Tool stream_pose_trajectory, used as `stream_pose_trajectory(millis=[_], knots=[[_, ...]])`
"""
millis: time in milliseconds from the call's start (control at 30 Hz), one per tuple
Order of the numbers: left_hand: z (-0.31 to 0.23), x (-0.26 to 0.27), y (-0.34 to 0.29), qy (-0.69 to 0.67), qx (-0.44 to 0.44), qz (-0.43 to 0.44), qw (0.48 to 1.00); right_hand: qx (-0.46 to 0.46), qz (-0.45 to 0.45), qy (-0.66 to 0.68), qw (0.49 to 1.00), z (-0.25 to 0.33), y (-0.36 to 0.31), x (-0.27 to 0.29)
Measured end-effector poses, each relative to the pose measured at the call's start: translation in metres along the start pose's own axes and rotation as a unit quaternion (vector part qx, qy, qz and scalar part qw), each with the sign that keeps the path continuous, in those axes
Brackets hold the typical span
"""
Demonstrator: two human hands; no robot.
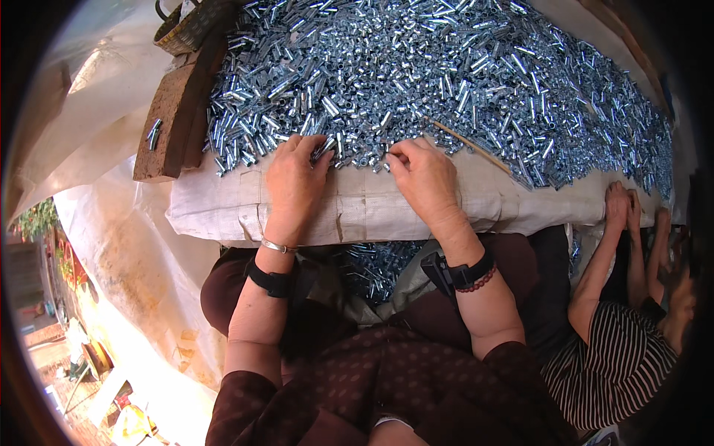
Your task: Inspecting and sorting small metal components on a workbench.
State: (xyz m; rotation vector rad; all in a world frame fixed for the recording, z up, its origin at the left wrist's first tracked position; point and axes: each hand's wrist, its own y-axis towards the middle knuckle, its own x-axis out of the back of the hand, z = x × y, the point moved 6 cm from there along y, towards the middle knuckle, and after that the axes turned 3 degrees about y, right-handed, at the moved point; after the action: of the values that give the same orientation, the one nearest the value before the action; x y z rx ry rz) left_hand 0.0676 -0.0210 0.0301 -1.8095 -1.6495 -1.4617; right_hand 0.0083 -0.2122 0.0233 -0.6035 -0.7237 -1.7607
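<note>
A wide heap of short, shiny metal tubes point(416, 74) covers the far part of a surface wrapped in white woven sheeting point(372, 208). At the heap's near edge, my left hand point(294, 178) is closed, with a few metal tubes point(323, 153) between its thumb and fingers. To the right, my right hand point(428, 175) pinches at the same edge. A small bright tube point(387, 166) shows at its fingertips, partly hidden by them. A thin wooden stick point(472, 149) lies on the tubes to the right of that hand.
A brown wooden block point(167, 123) with a few tubes on it borders the heap at left. Beyond it is a woven basket point(186, 30). More tubes point(379, 271) lie below the sheeting's edge, between my knees. At right, a person in a striped top point(613, 364) has hands at the heap.
</note>
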Motion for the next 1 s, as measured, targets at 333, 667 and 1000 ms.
stream_pose_trajectory(millis=[333, 667, 1000], knots=[[0.009, 0.008, -0.015, -0.255, 0.150, 0.035, 0.954, 0.056, -0.010, -0.062, 0.996, 0.005, -0.003, -0.002], [0.001, -0.001, -0.028, -0.488, 0.290, 0.134, 0.812, 0.061, 0.006, -0.099, 0.993, 0.009, 0.002, -0.003], [0.000, -0.009, -0.035, -0.618, 0.355, 0.137, 0.688, -0.151, 0.119, 0.483, 0.854, 0.026, -0.002, -0.015]])
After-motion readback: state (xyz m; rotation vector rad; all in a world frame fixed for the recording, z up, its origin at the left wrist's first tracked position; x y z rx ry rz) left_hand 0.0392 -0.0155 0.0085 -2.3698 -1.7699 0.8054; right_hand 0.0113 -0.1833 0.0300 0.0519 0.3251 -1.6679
